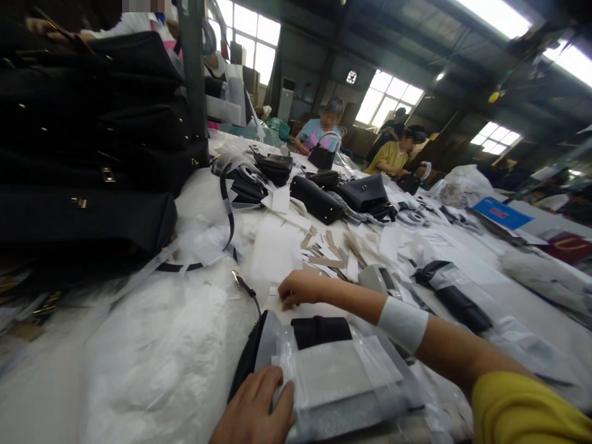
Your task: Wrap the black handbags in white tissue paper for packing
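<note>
A black handbag (250, 357) lies in front of me, partly covered by clear plastic and pale wrapping sheets (330, 370). A dark folded piece (321, 332) shows at the top of the wrapping. My left hand (256, 404) rests over the bag's near left side, fingers lying on it and thumb apart. Beyond the bag, my right hand (300, 288) is closed, its fingers curled down over white sheet material; what the fingertips hold is hidden. A black strap with a gold buckle (238, 279) runs from the bag, left of my right hand.
Stacked black handbags (83, 209) rise at the left beside a dark post (192, 68). More black bags (317, 198), cardboard strips (326, 260) and a blue box (502, 213) lie across the table. A wrapped black item (462, 308) lies right. Co-workers (393, 154) sit at the far side.
</note>
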The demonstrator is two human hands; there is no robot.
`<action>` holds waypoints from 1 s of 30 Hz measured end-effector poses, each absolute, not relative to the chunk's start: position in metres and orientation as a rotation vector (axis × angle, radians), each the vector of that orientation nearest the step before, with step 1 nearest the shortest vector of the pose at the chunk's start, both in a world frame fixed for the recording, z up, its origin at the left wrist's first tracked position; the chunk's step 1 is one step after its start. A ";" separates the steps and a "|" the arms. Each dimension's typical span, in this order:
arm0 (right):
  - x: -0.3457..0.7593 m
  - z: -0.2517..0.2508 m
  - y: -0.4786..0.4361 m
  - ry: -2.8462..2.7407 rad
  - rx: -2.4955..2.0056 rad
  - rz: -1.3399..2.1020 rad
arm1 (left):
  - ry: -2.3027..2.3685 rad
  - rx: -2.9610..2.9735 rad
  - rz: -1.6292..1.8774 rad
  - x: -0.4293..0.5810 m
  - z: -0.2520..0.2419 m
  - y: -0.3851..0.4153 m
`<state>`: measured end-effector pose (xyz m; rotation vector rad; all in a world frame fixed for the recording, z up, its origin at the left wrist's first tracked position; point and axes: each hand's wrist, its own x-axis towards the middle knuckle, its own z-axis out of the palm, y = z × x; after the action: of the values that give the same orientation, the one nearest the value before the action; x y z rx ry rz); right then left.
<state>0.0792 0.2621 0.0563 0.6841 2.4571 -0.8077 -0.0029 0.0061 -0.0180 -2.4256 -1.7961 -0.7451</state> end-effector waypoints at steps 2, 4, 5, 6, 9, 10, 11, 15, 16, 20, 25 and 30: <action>0.091 0.066 0.246 2.589 0.817 -0.691 | -1.810 -2.423 -0.736 -0.003 -0.017 0.006; 0.104 0.069 0.224 2.662 0.866 -0.618 | -1.815 -2.425 -0.743 -0.003 -0.017 0.007; 0.110 0.067 0.213 2.684 0.852 -0.589 | -1.814 -2.425 -0.749 -0.003 -0.017 0.007; 0.115 0.064 0.203 2.713 0.813 -0.553 | -1.812 -2.426 -0.749 -0.003 -0.018 0.007; 0.125 0.046 0.186 2.793 0.748 -0.530 | -1.790 -2.415 -0.754 -0.003 -0.019 0.007; 0.125 0.040 0.185 2.807 0.766 -0.566 | -1.786 -2.403 -0.757 -0.003 -0.019 0.006; 0.125 0.034 0.186 2.809 0.798 -0.611 | -1.786 -2.386 -0.763 -0.002 -0.019 0.006; 0.116 0.021 0.196 2.764 0.953 -0.674 | -1.804 -2.349 -0.784 -0.001 -0.014 0.005; 0.113 0.020 0.199 2.753 0.978 -0.666 | -1.806 -2.350 -0.793 -0.001 -0.013 0.005; 0.109 0.028 0.208 2.674 0.984 -0.736 | -1.838 -2.363 -0.805 0.001 -0.009 0.003; 0.124 0.041 0.200 2.651 0.931 -0.842 | -1.910 -2.386 -0.799 0.002 -0.006 0.000; 0.127 0.031 0.194 2.701 1.040 -0.816 | -1.946 -2.410 -0.744 0.000 -0.005 -0.001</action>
<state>0.1273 0.1940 0.0315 1.0395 2.7007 -0.8164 0.0000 -0.0013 -0.0047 -2.4099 -1.9460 -0.7440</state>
